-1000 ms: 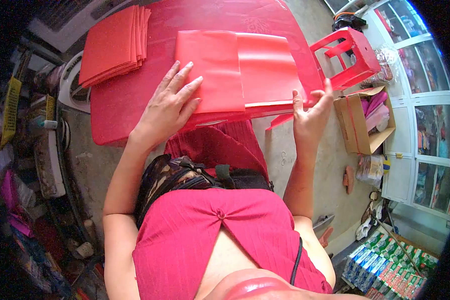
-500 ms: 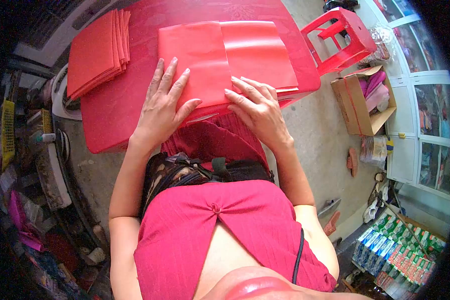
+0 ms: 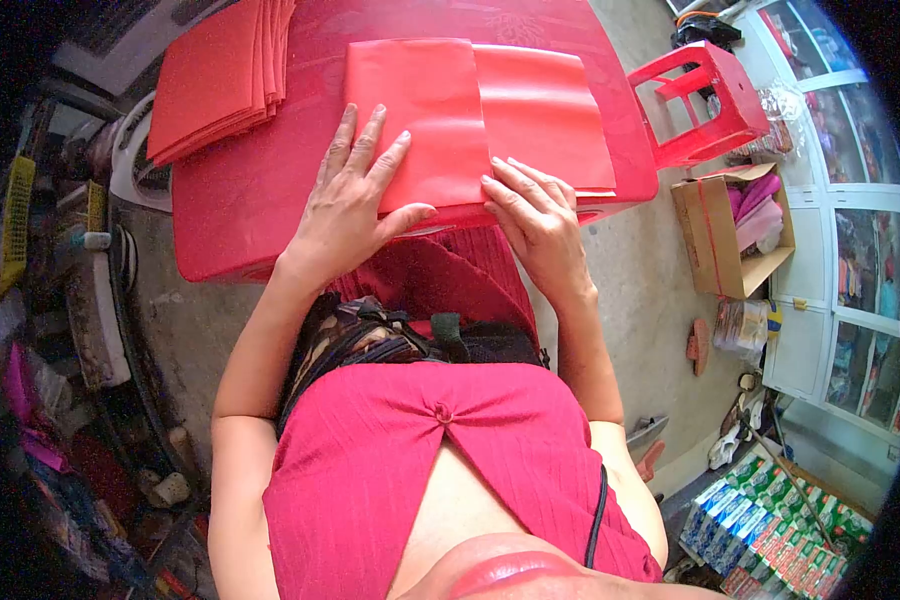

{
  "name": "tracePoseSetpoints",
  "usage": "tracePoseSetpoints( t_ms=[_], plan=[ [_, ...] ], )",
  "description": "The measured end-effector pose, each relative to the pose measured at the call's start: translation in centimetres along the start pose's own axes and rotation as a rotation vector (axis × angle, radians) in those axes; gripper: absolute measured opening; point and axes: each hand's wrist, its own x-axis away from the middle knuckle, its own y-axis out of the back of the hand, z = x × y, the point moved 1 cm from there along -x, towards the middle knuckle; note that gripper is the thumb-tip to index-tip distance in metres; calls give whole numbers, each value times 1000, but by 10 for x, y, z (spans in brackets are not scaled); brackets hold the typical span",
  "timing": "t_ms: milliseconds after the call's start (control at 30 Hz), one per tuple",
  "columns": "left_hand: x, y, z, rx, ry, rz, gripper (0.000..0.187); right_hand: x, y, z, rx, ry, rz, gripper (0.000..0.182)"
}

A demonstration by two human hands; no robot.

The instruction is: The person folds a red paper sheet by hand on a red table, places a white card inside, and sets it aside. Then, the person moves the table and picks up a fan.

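Observation:
A red sheet (image 3: 545, 110) lies on the red table (image 3: 315, 60), its left part folded over into a flap (image 3: 415, 100). My left hand (image 3: 355, 195) rests with spread fingers on the flap's left edge, thumb along the near edge. At the near edge, by the flap's free edge, my right hand (image 3: 535, 215) presses down with its fingertips; its fingers are apart and slightly bent. A stack of folded red sheets (image 3: 215, 80) sits at the table's back left.
Right of the table stands a red stool (image 3: 700, 105). Beyond it are an open cardboard box (image 3: 720, 235) and a glass-fronted cabinet (image 3: 815, 250). Packed boxes (image 3: 760, 520) are at the lower right. A yellow basket (image 3: 16, 225) is at the far left.
The camera view has shifted, so the table and sheets appear farther right. Both hands stay on the sheet, with little movement relative to it.

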Motion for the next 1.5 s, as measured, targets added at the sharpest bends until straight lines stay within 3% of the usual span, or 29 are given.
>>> tracePoseSetpoints(
  t_ms=[300, 367, 467, 533, 600, 767, 900, 1300, 1500],
  plan=[
    [0, -2, 1, 18, -3, 0, 75, -3, 11, 1, -86, -58, 11, 26],
    [0, -2, 1, -5, -7, -14, 74, -4, 17, -4, -425, -282, -128, 29],
    [0, -1, -1, 3, -14, -21, 73, -5, 24, -20, -393, -278, -251, 30],
    [1, -2, 0, -1, -21, -27, 72, -13, 33, -16, -390, -314, -223, 31],
    [1, -2, 0, -3, -32, -35, 72, -25, 27, -22, -101, -130, -123, 35],
    [0, -3, 1, 8, -32, -55, 71, -46, -6, -46, 135, -8, 59, 43],
    [-1, -3, 0, 0, -32, -53, 70, -42, -9, -41, 102, -26, 205, 37],
    [0, -1, 1, -1, -11, -51, 70, -22, 10, -9, -132, -134, 157, 32],
    [0, -3, 0, 26, -28, -53, 70, -16, 5, -12, 16, -72, 203, 38]
  ],
)
